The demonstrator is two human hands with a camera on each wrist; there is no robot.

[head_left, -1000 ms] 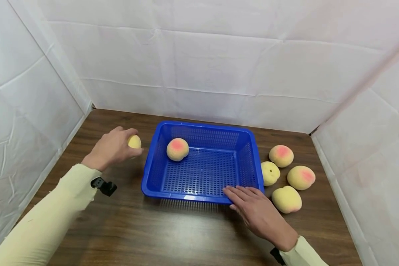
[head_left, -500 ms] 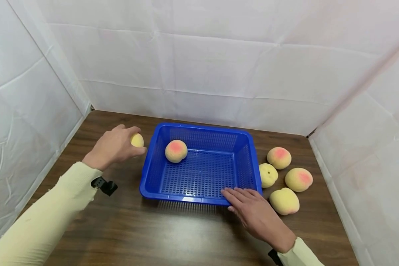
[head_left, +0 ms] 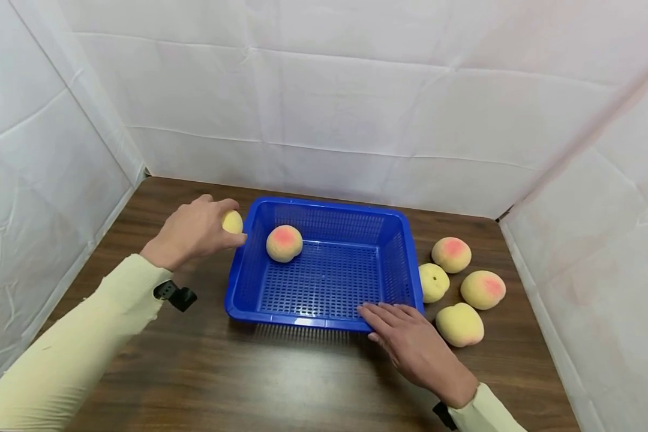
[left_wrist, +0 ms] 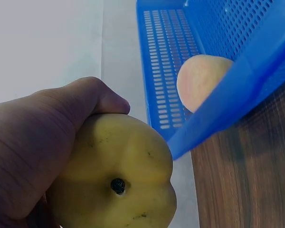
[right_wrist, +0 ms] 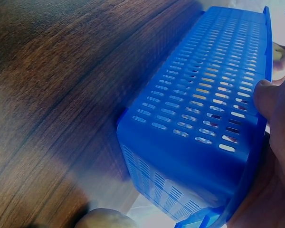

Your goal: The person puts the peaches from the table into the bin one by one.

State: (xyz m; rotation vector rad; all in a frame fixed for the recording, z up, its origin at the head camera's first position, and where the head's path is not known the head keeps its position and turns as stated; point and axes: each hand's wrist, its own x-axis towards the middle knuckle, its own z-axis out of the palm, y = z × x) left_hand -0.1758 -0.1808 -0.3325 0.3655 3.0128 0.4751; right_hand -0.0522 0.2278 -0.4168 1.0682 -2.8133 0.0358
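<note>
My left hand (head_left: 197, 231) holds a yellow peach (head_left: 232, 222) at the left rim of a blue plastic basket (head_left: 324, 323). In the left wrist view this peach (left_wrist: 118, 171) shows its dark stem pit, with the thumb along its top. Another peach (head_left: 284, 243), pink on top, lies inside the basket at the left. My right hand (head_left: 410, 342) grips the basket's near right corner, fingers over the rim. In the right wrist view the thumb (right_wrist: 266, 97) presses the outside, just under the rim; the other fingertips are hidden there.
Several peaches (head_left: 460, 324) lie on the brown wooden table (head_left: 281, 384) to the right of the basket, one close against its wall. White cloth walls (head_left: 324, 102) enclose the table at the back and both sides. Both wrists wear small black devices (head_left: 175, 295).
My left hand has moved right with its peach, from beside the basket to its left rim. The right hand stays on the corner. The whole view has shifted slightly.
</note>
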